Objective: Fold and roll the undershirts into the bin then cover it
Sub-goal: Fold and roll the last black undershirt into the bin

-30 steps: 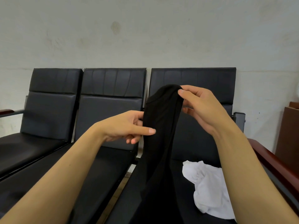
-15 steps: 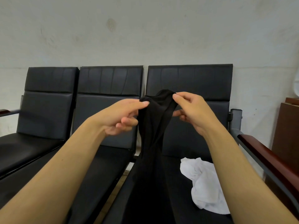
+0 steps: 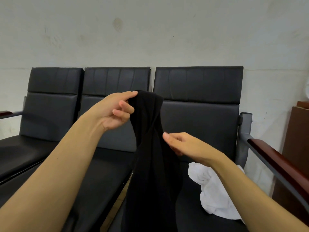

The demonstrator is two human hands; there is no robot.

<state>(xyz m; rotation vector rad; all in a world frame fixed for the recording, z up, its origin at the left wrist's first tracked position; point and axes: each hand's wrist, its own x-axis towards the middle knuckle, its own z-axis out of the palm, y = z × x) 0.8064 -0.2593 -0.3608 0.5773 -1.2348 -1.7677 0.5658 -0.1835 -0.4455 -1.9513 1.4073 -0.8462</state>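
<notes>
- The left hand (image 3: 115, 113) is pinching the top edge of the black undershirt (image 3: 152, 156) between thumb and forefinger, its grip clamped on the cloth, while the other fingers are curling loosely beneath.
- The right hand (image 3: 185, 145) is reaching in lower down, at the garment's right edge; its thumb is lying against the fabric and the fingers are passing behind it, so whether that grip is closing on the cloth cannot be told.
- The black undershirt is hanging straight down from the left pinch, bunching into vertical folds and running out of the bottom of the view.
- It is dangling in front of the gap between the middle and right seats of the black chair row (image 3: 199, 91).
- The white undershirt (image 3: 212, 193) is lying crumpled on the right seat, below the right forearm and apart from the black one.
</notes>
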